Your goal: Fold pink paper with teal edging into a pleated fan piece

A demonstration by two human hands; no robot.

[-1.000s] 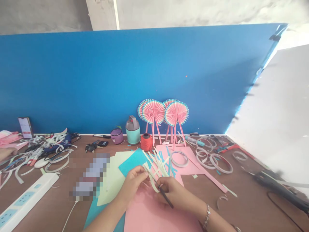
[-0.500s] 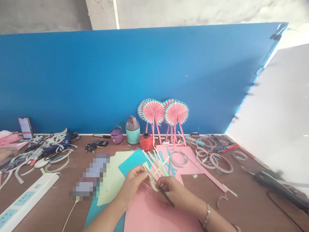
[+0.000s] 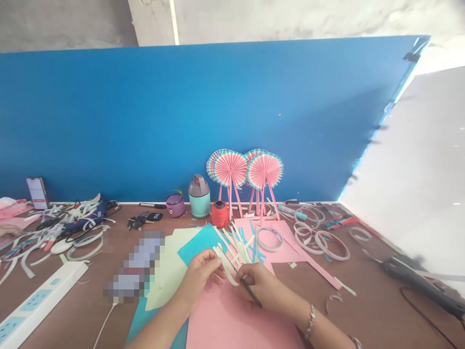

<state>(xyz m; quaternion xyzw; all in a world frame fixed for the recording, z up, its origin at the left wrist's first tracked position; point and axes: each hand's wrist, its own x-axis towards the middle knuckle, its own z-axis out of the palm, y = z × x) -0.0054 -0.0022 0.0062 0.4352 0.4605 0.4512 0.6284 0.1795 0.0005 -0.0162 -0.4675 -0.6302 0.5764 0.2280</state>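
Between the thumb and fingers of my left hand (image 3: pixel 201 276) is a pale yellow paper strip (image 3: pixel 228 271), which curves toward my right hand (image 3: pixel 259 286). My right hand is closed around a slim, dark, stick-like tool (image 3: pixel 251 294); its exact kind does not show. The tool's upper end lies close to the strip. Below both hands lies a large pink paper sheet (image 3: pixel 243 322). Just beyond them are loose pale yellow strips (image 3: pixel 232 238) and blue strips (image 3: pixel 257 249). A blue sheet (image 3: pixel 198 242) rests on pale green paper (image 3: pixel 169 261) beside my left hand.
Pink pleated paper fans (image 3: pixel 230 168) stand by the blue partition (image 3: pixel 145 121). Tape rolls (image 3: pixel 332 245) and a black corded tool (image 3: pixel 421 286) lie right. To the left are a power strip (image 3: pixel 41 300), a blurred-out phone (image 3: pixel 140 266) and tangled cables. Another person's hand (image 3: pixel 9 231) shows far left.
Both hands stay nearly in place. The dark tool has shifted slightly within my right hand, and its upper end reaches less far over the paper strip.
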